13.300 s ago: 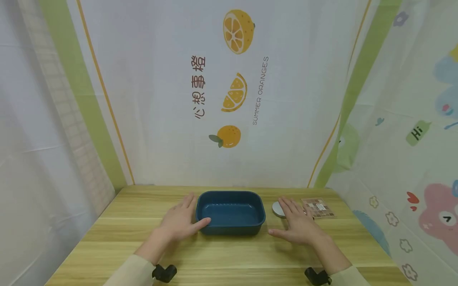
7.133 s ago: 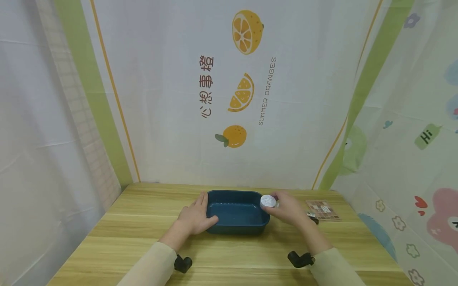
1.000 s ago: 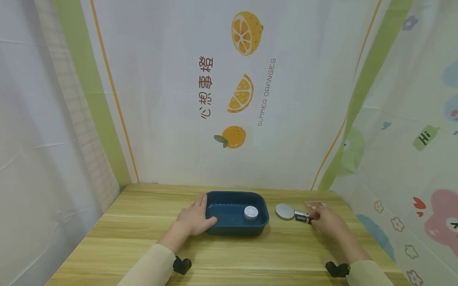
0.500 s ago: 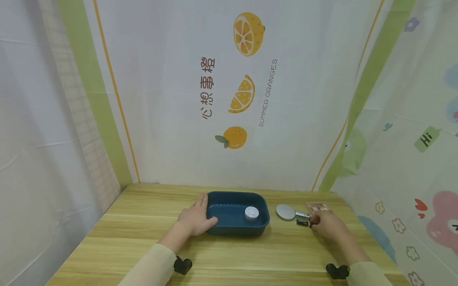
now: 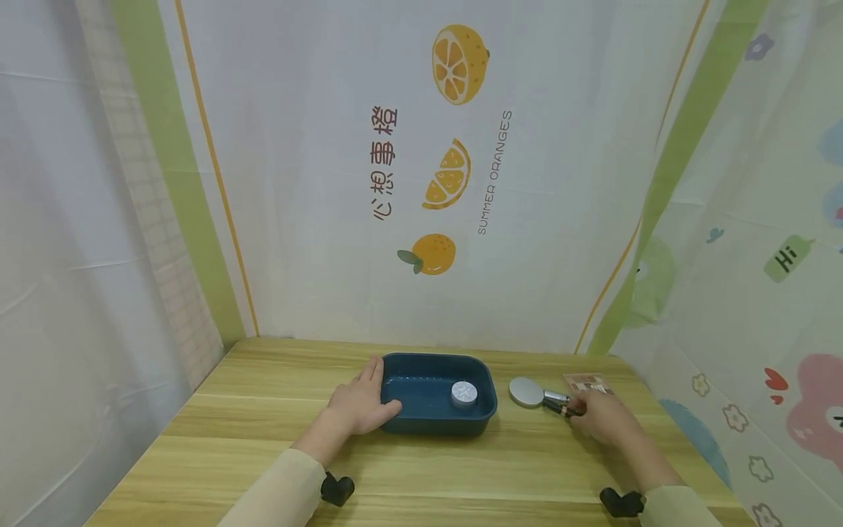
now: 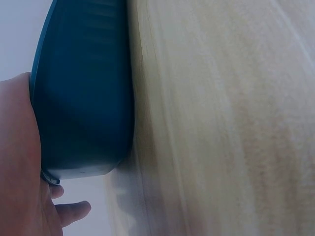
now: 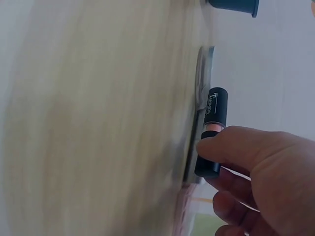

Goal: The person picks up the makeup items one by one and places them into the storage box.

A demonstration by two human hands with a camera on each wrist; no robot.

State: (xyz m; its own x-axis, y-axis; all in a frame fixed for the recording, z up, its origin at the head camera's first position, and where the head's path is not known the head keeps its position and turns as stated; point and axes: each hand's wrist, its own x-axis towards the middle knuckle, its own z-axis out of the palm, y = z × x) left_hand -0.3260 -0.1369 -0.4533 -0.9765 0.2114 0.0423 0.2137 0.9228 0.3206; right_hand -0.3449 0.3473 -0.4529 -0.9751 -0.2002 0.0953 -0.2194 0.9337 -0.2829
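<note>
My left hand [image 5: 358, 404] rests against the left end of a dark blue rectangular box [image 5: 431, 425], fingers along its outside and thumb at the near rim. My right hand [image 5: 602, 419] pinches a black lipstick tube [image 7: 215, 110] with a rose-gold band between thumb and fingers. In the right wrist view the tube is held beside a round-headed silver piece with a handle, which looks like a hand mirror [image 5: 526, 392]. A small round white case [image 5: 464, 394] with an embossed lid sits inside the box, toward its right end.
An eyeshadow palette [image 5: 586, 381] with brown squares lies behind my right hand, partly hidden by it. The wood-grain table [image 5: 421, 476] ends at a white curtain [image 5: 316, 219] at the back, and a patterned cloth [image 5: 737, 315] hangs on the right.
The round white case went from my right hand into the box. My right hand then moved right to the lipstick and now pinches it, the tube's angle slightly changed. My left hand stays at the box.
</note>
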